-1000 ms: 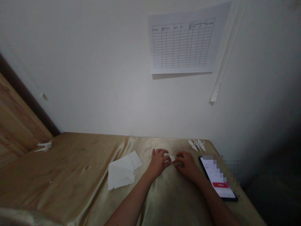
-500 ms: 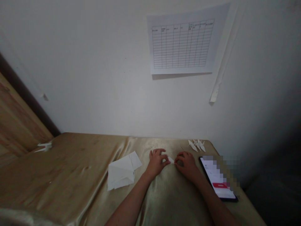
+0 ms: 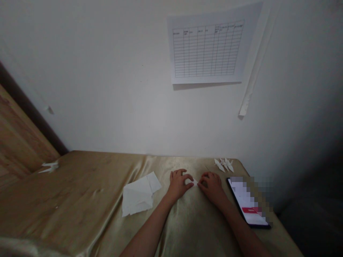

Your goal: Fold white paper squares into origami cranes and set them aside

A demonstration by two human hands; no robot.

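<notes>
Between my hands is a small folded piece of white paper [image 3: 195,182], low over the cloth and partly covered by my fingers. My left hand [image 3: 179,184] has its thumb and forefinger curled onto the paper's left side. From the right, my right hand [image 3: 211,184] pinches the other end between thumb and fingertips. Several loose white paper sheets [image 3: 137,195] lie overlapping to the left of my left forearm. Beyond my right hand sit several small folded paper cranes [image 3: 224,165], grouped near the table's back edge.
A lit phone [image 3: 248,203] lies right of my right forearm, near the table's edge. Gold satiny cloth [image 3: 72,200] with creases covers the table. White scissors-like thing [image 3: 49,167] lies at the far left. A printed chart [image 3: 207,53] hangs on the wall behind.
My fingers have shifted very slightly around the folded paper, and its visible part sits at a somewhat different angle. The sheets, cranes and phone stay where they were.
</notes>
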